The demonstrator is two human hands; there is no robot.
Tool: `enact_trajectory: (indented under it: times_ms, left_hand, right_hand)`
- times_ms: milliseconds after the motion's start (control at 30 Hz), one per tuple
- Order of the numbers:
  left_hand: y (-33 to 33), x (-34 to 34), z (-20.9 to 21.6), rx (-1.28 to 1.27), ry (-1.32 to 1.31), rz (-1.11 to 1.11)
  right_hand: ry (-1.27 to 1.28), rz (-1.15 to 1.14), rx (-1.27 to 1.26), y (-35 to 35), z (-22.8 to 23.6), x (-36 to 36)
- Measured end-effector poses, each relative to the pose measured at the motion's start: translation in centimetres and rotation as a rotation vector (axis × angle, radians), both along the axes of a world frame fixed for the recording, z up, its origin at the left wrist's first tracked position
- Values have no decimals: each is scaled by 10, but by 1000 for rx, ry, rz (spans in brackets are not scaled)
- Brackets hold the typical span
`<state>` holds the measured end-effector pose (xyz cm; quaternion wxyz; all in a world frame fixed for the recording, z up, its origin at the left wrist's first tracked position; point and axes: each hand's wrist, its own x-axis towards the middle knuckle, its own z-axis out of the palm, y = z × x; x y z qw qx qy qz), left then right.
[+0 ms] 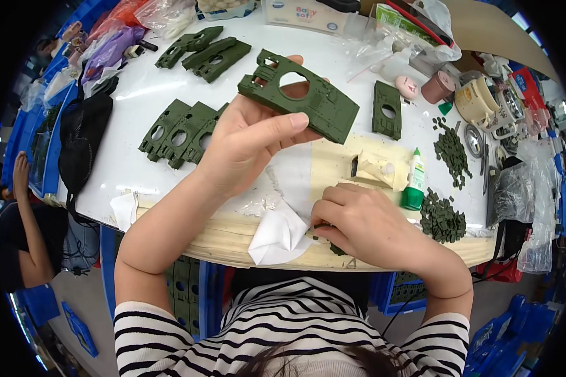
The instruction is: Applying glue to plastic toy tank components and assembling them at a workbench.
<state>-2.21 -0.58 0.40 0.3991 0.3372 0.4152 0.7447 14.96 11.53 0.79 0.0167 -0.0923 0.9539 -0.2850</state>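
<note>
My left hand (251, 135) held a green plastic tank body (324, 103) up above the middle of the table (138, 81), thumb on the near side and fingers behind it; a large round hole went through the body. My right hand (365, 217) was low at the table's front edge, its thumb and forefinger pinched close on a small dark piece (322, 225), mostly hidden by the fingers. Just left of that hand, a crumpled white tissue (280, 235) lay by the front edge. To its right stood a white-and-green glue bottle (414, 182), then, toward the right edge, two heaps of tiny green parts, a near heap (443, 217) and a far heap (451, 152). One more tank body (385, 95) lay alone right of centre. Toward the left edge, a row of overlapping bodies (176, 119) rested flat, with other bodies (223, 55) nearer the back edge.
</note>
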Motion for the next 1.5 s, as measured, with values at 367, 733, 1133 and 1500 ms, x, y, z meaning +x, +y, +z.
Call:
enact_trajectory:
  times_ms: [367, 733, 1133, 1500]
  left_hand:
    - [-1, 1, 1, -32, -28, -68]
    - [-1, 2, 0, -70, -94, -107]
    - [-4, 17, 0, -185, -95, -347]
    - [-7, 21, 2, -195, -88, -359]
  right_hand:
    - [-34, -18, 36, -7, -9, 1]
    - [120, 9, -311, 7, 45, 5]
    - [243, -423, -1030, 48, 47, 4]
    - [132, -514, -1077, 54, 44, -1]
